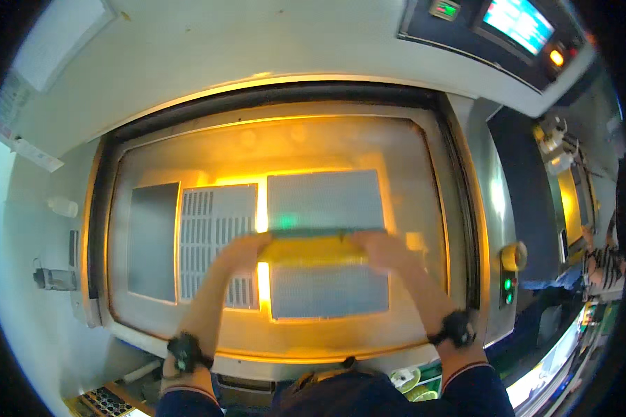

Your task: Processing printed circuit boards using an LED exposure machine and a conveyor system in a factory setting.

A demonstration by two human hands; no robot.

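Gripping a blurred yellow strip [313, 251] at the centre of the frame: left hand [247, 251] clamped on one end, right hand [377, 249] clamped on the other, over the lit bed [414, 181]. The strip crosses the middle of the pale gridded panel [327, 198], with the slotted panel [200, 236] to its left and the plain grey panel [153, 243] at the far left of the bed. Doing this well, I'd judge, calls for an even hold at both ends, strip level, no edge dragged across those fine patterns. Now the murky bits! Motion smears the strip: rigid bar or rolled sheet, touching the panel or hanging above it, I cannot tell. Fingertips are hard to make out, the gridded panel's middle is covered, and the left forearm [205, 299] masks some slots.
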